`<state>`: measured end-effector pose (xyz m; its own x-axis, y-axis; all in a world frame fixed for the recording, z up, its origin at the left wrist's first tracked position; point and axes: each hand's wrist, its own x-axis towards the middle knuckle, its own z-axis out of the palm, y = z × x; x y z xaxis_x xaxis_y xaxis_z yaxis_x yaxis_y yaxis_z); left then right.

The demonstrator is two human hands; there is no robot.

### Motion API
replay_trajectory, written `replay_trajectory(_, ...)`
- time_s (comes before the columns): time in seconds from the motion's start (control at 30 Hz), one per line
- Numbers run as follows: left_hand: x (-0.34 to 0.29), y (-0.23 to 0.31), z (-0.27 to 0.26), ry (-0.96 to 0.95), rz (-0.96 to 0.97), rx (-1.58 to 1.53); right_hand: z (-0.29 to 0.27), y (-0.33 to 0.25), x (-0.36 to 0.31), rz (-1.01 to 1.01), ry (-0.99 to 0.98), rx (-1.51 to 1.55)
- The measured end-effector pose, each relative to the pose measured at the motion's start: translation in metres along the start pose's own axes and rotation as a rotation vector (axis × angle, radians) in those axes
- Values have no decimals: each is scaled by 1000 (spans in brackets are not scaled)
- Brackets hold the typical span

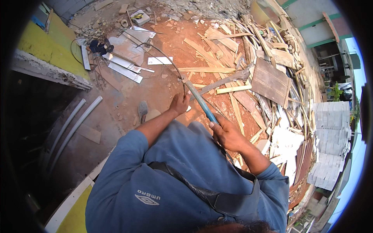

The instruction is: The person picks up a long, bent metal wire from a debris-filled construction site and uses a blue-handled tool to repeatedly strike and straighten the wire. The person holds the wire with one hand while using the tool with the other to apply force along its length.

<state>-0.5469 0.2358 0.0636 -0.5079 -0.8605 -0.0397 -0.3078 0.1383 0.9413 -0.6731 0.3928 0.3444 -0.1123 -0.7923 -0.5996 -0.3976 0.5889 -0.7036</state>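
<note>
A blue-grey tube (201, 101), its far end paler and worn, slants across in front of my lap. My right hand (228, 134) is closed around its near end, thumb lying along the top. A thin dark rod or cable (167, 57) runs from the far end and curves away to the left over the ground. My left hand (180, 104) is beside the tube's far end, its fingers closed around a thin dark strand that drops from the curve. Part of those fingers is hidden, so I cannot tell the strand's exact kind. A black strap (186, 182) crosses my blue clothing.
Broken planks (217, 48) and a brown panel (271, 81) are heaped at the right. White boards (125, 73) and a tape measure (138, 16) lie at the far left. Two pale pipes (77, 126) lean by a dark opening. Stacked grey blocks (330, 143) stand far right.
</note>
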Motion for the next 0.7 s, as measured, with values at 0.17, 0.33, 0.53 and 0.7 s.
replay_trajectory(0.17, -7, 10, -10, 2, -27, -39, -7, -11, -1, 71, -52, 44)
replay_trajectory(0.33, -4, 14, -13, 19, -49, -61, -2, -9, 2, 46, -9, -155)
replay_trajectory(0.53, -1, 13, -8, 30, -121, -58, 11, 8, 3, -87, 112, -247)
replay_trajectory(0.7, 1, 12, 0, 158, -59, -57, 14, 7, 6, -17, 104, -235)
